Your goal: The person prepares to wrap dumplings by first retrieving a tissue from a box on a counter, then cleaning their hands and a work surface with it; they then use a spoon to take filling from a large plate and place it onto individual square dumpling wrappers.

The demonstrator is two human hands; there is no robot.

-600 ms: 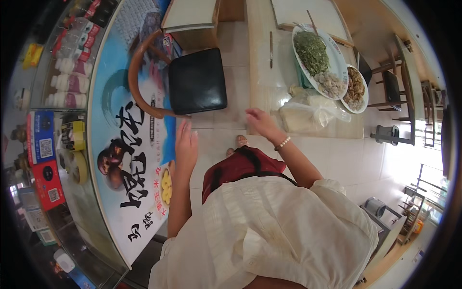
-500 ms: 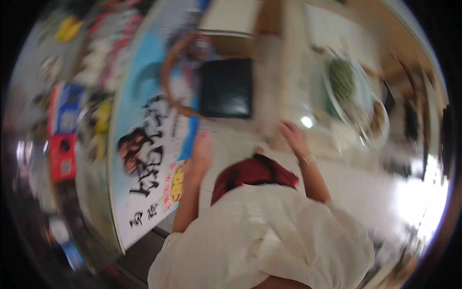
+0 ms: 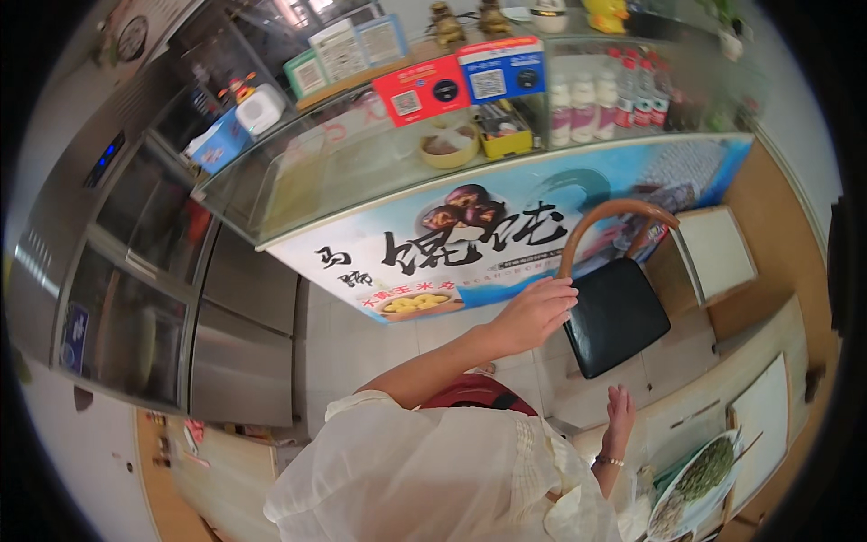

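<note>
My left hand (image 3: 535,316) is held out before my body, its fingers loosely stretched and nothing seen in them. From here it overlaps the lower end of a curved brown wooden chair back (image 3: 591,215); whether they touch is unclear. Just beyond it is the chair's black padded seat (image 3: 617,316). My right hand (image 3: 619,421), with a bracelet at the wrist, hovers with fingers extended and holds nothing. It is nearest a pale table (image 3: 673,432). On that table stands a large white oval dish (image 3: 688,526) with chopped greens (image 3: 709,471) and a paler minced food; sticks rest at its edge.
A glass display counter (image 3: 316,172) with a printed front panel (image 3: 361,248) runs across ahead. On or in it are red and blue code signs (image 3: 420,90), a bowl (image 3: 449,144) and bottles (image 3: 596,99). A steel refrigerator (image 3: 244,361) stands left. A white board (image 3: 759,434) lies on the table.
My view has swung left, so the counter now lies across ahead and the refrigerator shows. My left hand has moved right, beside the chair. The dish now appears at the lower right.
</note>
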